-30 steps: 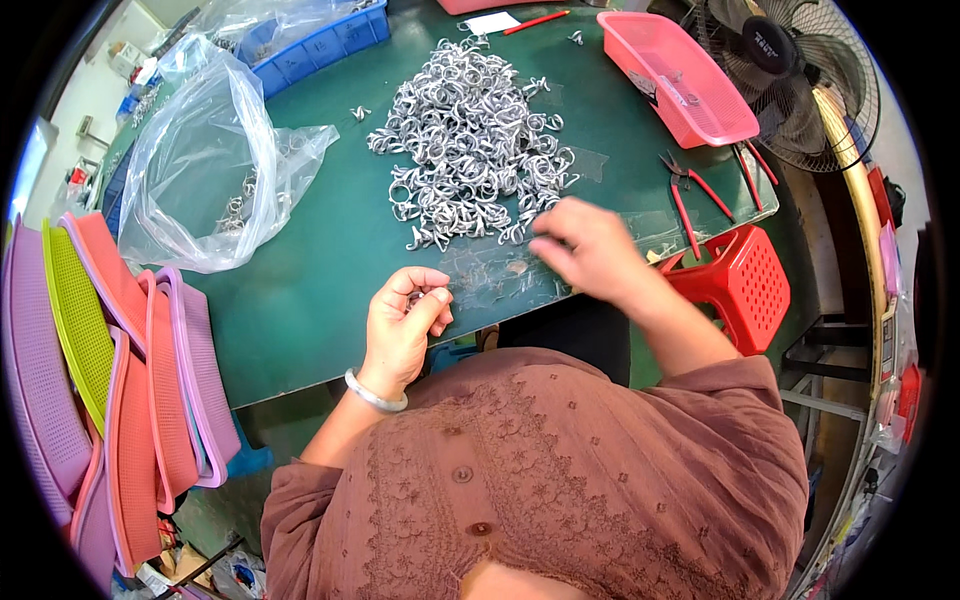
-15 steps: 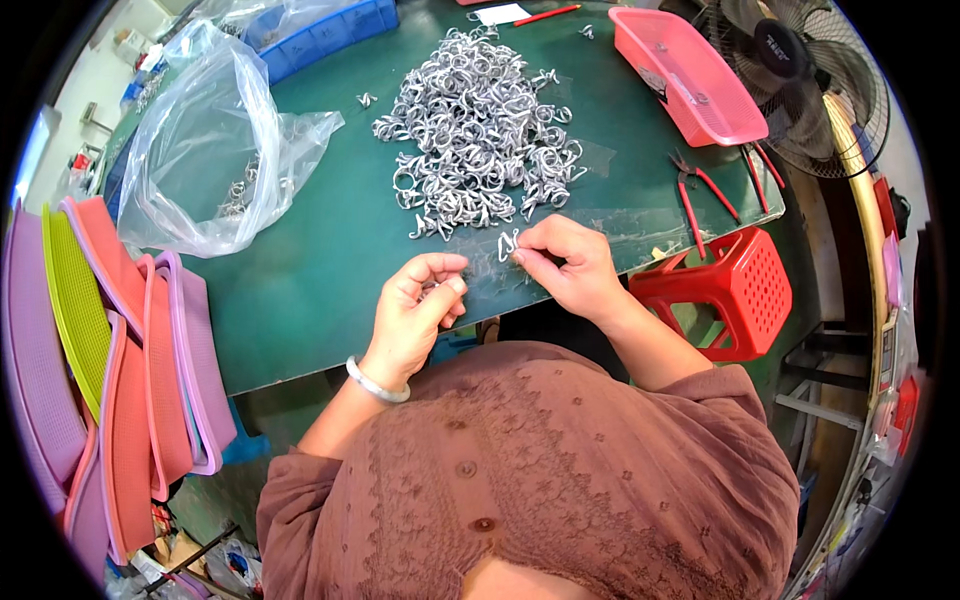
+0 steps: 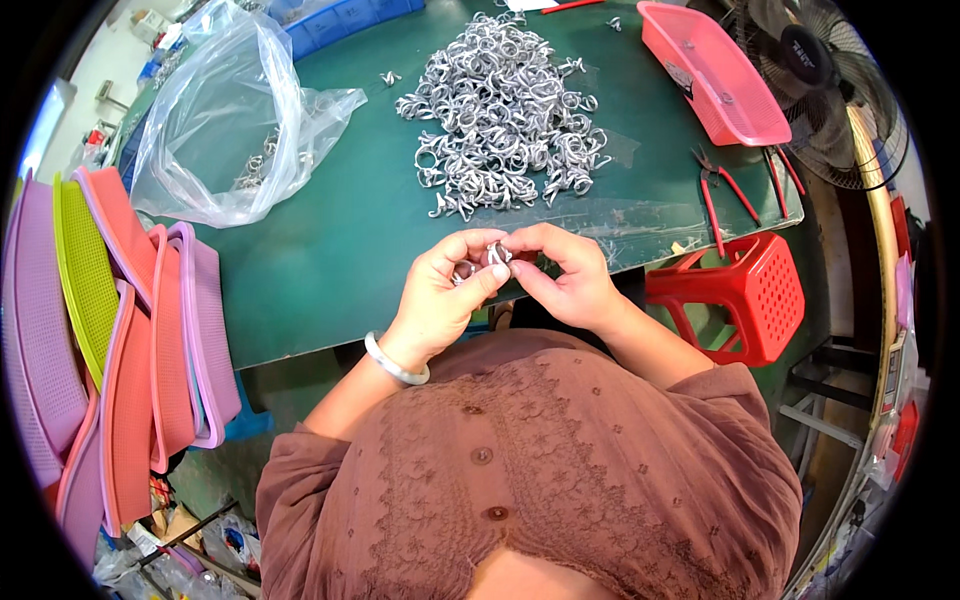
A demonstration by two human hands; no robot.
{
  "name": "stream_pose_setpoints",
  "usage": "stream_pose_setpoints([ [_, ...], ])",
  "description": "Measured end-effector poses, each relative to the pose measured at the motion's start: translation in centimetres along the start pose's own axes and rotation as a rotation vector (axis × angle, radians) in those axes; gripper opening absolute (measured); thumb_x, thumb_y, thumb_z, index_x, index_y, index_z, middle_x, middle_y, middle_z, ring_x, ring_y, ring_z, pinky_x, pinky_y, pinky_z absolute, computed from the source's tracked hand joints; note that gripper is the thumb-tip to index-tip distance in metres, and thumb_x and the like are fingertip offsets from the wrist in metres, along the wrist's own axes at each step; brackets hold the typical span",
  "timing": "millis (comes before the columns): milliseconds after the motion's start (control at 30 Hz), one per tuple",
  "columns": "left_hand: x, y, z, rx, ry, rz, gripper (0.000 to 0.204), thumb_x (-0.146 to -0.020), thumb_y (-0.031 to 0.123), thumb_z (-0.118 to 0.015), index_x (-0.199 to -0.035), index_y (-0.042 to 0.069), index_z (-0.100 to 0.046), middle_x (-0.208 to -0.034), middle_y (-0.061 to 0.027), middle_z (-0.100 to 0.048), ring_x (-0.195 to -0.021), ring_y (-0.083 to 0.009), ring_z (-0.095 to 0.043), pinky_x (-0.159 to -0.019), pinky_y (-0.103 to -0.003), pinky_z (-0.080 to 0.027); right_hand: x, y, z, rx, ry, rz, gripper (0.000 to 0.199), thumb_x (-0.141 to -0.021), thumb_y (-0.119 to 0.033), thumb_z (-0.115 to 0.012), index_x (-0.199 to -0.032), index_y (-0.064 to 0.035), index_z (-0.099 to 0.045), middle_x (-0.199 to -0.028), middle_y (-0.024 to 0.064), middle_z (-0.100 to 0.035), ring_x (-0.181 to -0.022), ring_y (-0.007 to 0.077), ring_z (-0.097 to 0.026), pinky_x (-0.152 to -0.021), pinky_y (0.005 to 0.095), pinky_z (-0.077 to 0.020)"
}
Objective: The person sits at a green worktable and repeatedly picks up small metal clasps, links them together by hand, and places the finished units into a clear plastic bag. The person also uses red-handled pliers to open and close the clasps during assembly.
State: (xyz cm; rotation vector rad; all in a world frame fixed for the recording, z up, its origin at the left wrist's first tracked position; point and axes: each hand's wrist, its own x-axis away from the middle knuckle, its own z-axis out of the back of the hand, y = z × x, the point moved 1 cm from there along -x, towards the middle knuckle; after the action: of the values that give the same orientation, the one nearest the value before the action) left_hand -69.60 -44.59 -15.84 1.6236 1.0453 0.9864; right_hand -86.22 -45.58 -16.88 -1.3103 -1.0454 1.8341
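Now both hands, left (image 3: 445,290) and right (image 3: 560,275), together on one metal ring (image 3: 497,254).

Clear plastic bag (image 3: 225,130), crumpled, open, holding a few metal pieces, on green surface (image 3: 330,250) far left. No labels, signs, screens.

Both forearms come up from the bottom, elbows bent. Left hand (image 3: 442,292) and right hand (image 3: 567,275) meet in the middle, fingers (image 3: 490,277) curled and pinched together tip to tip, thumbs facing inward.
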Motion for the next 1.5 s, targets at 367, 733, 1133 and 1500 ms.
stream_pose_setpoints([
  [367,0.1,0.0,0.2,-0.414,0.049,-0.324,0.027,-0.074,-0.002,-0.067,-0.1,0.003,-0.059,-0.087,0.0003,-0.054,-0.075,-0.0059,-0.05,-0.068,-0.019,-0.042,0.3,0.2,-0.4,-0.38,-0.037,-0.199,0.031,-0.08,-0.001,-0.059,-0.109,0.0017,-0.047,-0.096,0.0066,-0.056,-0.085,0.0114,-0.055,-0.077,0.0259,-0.0462],
  [733,0.1,-0.5,2.0,0.545,0.011,0.158,0.014,-0.079,0.005,-0.051,-0.093,0.007,-0.049,-0.093,-0.0088,-0.055,-0.078,-0.0187,-0.056,-0.061,-0.027,-0.046,-1.5,0.7,1.4,0.476,0.177,-0.003,0.022,-0.072,-0.002,-0.064,-0.093,-0.0034,-0.056,-0.077,0.0071,-0.054,-0.064,0.0214,-0.056,-0.054,0.0311,-0.0453],
  [1133,-0.3,-1.0,3.4,0.89,-0.054,0.237,0.017,-0.076,0.009,-0.049,-0.09,0.003,-0.055,-0.094,-0.011,-0.059,-0.087,-0.0249,-0.059,-0.064,-0.034,-0.05,-4.2,-0.1,0.3,1.014,0.063,0.162,0.018,-0.062,-0.015,-0.069,-0.072,-0.0047,-0.059,-0.089,0.0074,-0.049,-0.088,0.0258,-0.045,-0.075,0.0367,-0.0362],
  [1500,-0.7,0.7,4.8,0.647,0.075,0.143,0.011,-0.081,0.008,-0.052,-0.091,0.005,-0.054,-0.088,-0.0087,-0.055,-0.074,-0.0171,-0.054,-0.049,-0.022,-0.041,-5.5,-0.3,-0.5,0.874,0.123,0.206,0.014,-0.064,-0.015,-0.068,-0.072,-0.0071,-0.059,-0.09,0.0065,-0.051,-0.089,0.0254,-0.046,-0.077,0.0377,-0.0336],
])
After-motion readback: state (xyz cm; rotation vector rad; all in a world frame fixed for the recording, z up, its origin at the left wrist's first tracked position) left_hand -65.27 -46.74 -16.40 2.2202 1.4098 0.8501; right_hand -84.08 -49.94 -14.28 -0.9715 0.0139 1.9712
